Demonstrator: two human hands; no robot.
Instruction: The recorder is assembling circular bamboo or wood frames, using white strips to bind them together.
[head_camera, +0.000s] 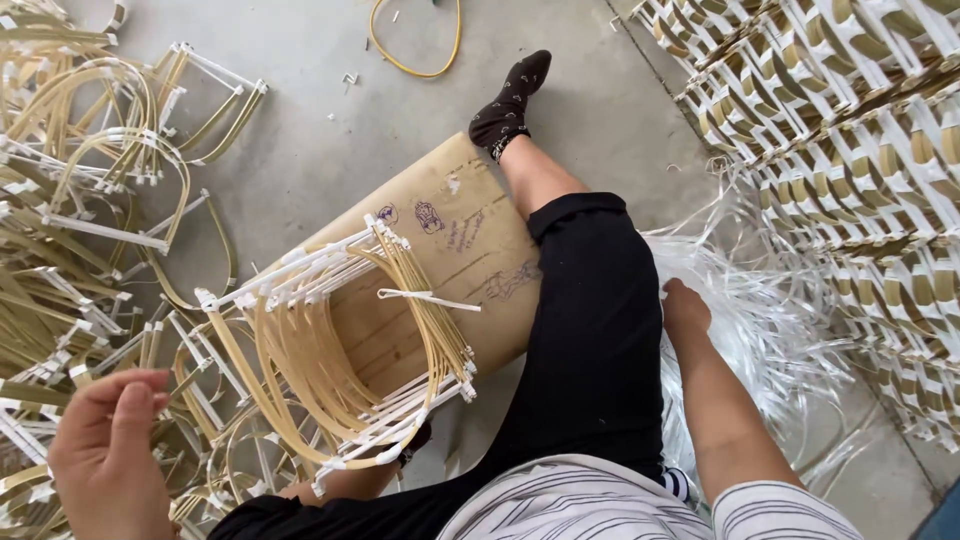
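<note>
Our right hand (684, 308) reaches into loose white strips (770, 330), grasp hidden; our left hand (105, 455) hovers half-curled, empty, beside the bamboo frame (340, 340) on a tan board (460, 250).

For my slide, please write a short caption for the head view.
Seated person's right hand reaches into white strips; left hand is raised beside a cane frame.

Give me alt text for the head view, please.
A person sits on a concrete floor with a half-woven cane frame on a wooden board across their legs. The right hand reaches into white plastic strips; the left hand hovers open over loose cane frames.
</note>
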